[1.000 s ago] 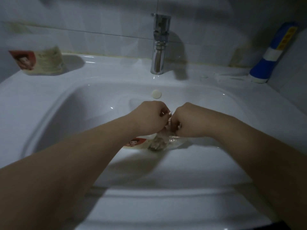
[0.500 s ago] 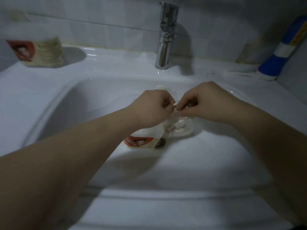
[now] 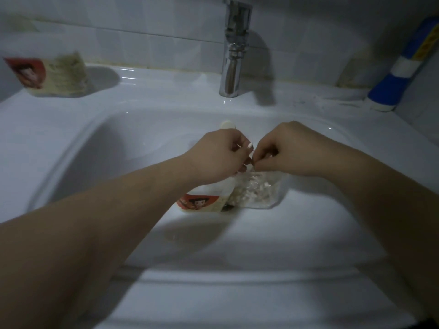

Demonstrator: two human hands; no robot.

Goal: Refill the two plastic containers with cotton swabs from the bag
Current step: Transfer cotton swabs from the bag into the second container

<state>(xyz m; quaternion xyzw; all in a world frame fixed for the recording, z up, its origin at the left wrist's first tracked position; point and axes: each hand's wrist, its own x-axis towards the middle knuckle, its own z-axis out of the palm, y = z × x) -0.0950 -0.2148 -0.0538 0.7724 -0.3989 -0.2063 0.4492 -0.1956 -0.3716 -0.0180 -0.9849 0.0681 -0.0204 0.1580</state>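
1. Your fingertips meet at the centre of the frame. Your left hand (image 3: 221,155) and right hand (image 3: 292,150) both have their fingers curled tight, pinching the top edge of the clear bag (image 3: 266,198) between them. A small white tip shows at your left fingers; you cannot tell whether it is a swab or a nail.
2. The clear bag hangs below your knuckles, just right of centre, low over the sink (image 3: 71,150). Whether its bottom touches the basin cannot be told. Its see-through part holds a clump of cotton swabs (image 3: 251,191), too blurred to count. Its lower left part carries a label (image 3: 199,201) with a red picture.
3. Both hands are knuckles-up. Your forearms come in from the lower left and lower right corners and converge over the basin.
4. Further out, a round white disc (image 3: 227,125) sits on the basin's back wall just above your left hand. A chrome faucet (image 3: 235,55) stands at top centre. A labelled pack (image 3: 47,74) with the same red picture sits on the ledge at upper left, its contents unclear. A blue-and-white bottle (image 3: 401,72) leans at upper right.
5. Count: two hands, one held bag, one pack, one faucet, one bottle.
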